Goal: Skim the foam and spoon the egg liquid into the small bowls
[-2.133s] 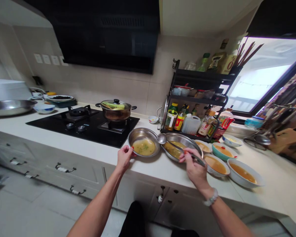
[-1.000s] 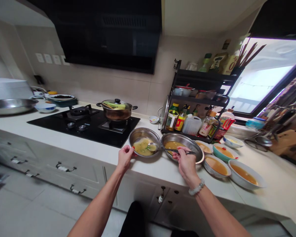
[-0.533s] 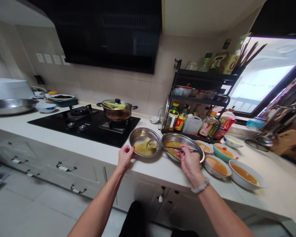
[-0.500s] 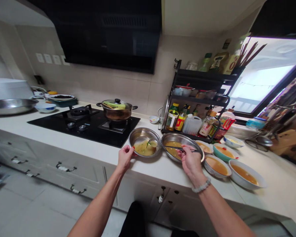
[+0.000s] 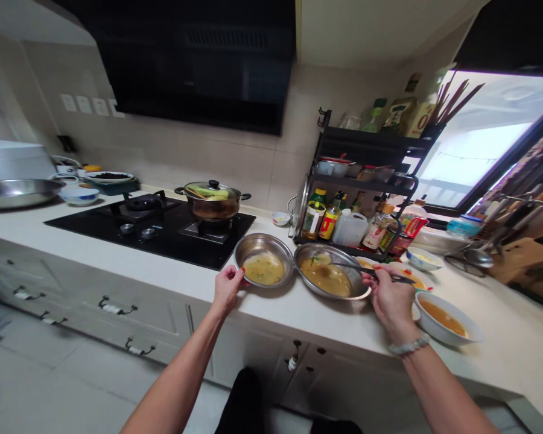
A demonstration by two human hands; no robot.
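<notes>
The right hand (image 5: 393,296), its grip closed, holds the ladle (image 5: 349,266) by its handle, long axis running left-right, scoop pointing left inside the right bowl (image 5: 356,281). The left hand (image 5: 227,289) pinches the near-left rim of the left bowl (image 5: 262,243) on the counter (image 5: 276,306).

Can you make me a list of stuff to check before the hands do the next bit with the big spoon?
1. Left hand on the rim of the left metal bowl: ok.
2. Right hand around the handle of the ladle: ok.
3. Ladle's scoop within the right metal bowl, not out over the counter: ok.
4. Clear gap between the right hand and the big white bowl: cannot tell; they look close.
5. Lid on the pot: ok.
6. Heat off under the pot: cannot tell.
</notes>
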